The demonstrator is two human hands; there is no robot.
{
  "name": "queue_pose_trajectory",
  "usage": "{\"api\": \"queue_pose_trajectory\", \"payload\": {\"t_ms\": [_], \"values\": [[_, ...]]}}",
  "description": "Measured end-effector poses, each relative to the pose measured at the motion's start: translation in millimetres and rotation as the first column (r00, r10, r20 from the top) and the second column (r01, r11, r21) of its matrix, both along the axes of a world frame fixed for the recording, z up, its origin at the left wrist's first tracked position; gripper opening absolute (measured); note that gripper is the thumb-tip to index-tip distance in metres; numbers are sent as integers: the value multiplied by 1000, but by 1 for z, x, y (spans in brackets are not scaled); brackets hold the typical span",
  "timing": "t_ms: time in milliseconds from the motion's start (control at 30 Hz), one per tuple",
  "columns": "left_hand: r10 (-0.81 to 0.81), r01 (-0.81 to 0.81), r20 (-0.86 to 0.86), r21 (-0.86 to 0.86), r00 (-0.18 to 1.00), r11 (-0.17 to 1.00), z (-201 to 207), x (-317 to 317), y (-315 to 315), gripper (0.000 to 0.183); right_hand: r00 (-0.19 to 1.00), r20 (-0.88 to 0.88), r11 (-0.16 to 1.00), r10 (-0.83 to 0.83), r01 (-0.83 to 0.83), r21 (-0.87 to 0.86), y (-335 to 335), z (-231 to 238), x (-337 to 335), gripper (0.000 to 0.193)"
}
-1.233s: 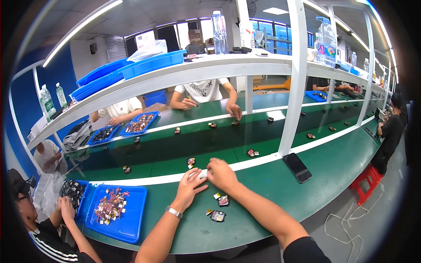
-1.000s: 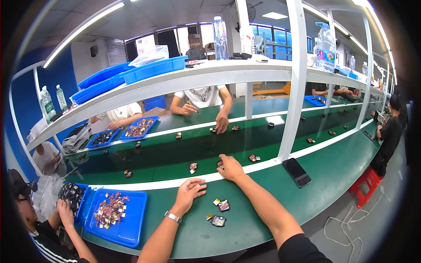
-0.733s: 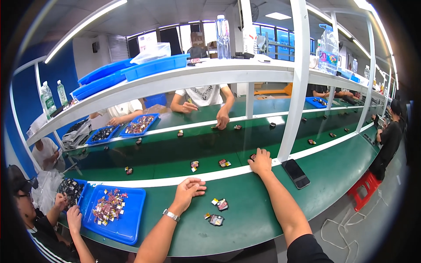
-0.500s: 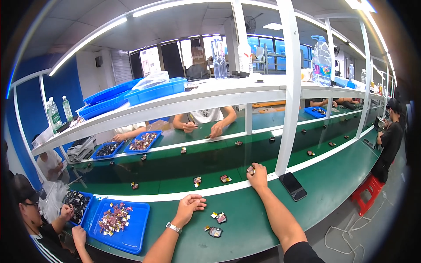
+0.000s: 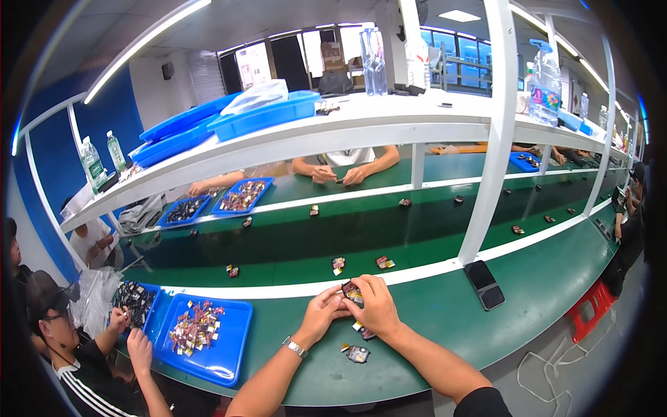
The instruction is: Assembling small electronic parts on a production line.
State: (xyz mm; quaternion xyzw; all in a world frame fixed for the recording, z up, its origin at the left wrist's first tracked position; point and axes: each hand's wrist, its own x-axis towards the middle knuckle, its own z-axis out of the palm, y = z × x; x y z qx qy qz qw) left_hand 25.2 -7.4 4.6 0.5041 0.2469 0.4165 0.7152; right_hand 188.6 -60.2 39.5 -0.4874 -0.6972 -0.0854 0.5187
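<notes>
My left hand (image 5: 322,314) and my right hand (image 5: 376,306) meet in front of me, above the near strip of green worktop. Between their fingers is a small electronic assembly (image 5: 352,292) with a black edge and a dark red part; my fingers partly cover it. The right hand's fingers curl over it from above, and those of the left close on its near side. Under my right hand another small assembly (image 5: 363,331) shows in part. Nearer to me lies a similar assembly (image 5: 356,353) with a clear-grey face and a yellow tab.
A blue tray (image 5: 240,340) of red, yellow and white parts stands left, beside a person's hands (image 5: 139,346). Beyond the white rail, several assemblies lie on the dark green belt (image 5: 292,244). A black phone (image 5: 484,285) rests by a white post (image 5: 492,139).
My right hand has come left from the white rail with the small assembly. My left hand has moved up to meet it, and its fingers have closed. The view has shifted slightly.
</notes>
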Motion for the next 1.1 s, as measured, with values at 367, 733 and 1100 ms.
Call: {"api": "queue_pose_trajectory", "payload": {"t_ms": [367,733,1100], "values": [[49,-44,-58,74,997,996,3,-3,3,34,999,27,1000,-23,22,22,11,-5,4,46],[351,-301,-172,262,920,917,-19,-33,34,19,718,173,617,-674,677,-401,77,-51,211,44],[363,-326,-156,219,919,920,-21,-35,37,16,985,-61,906,-162,123,-405,78,-51,70,40]]}}
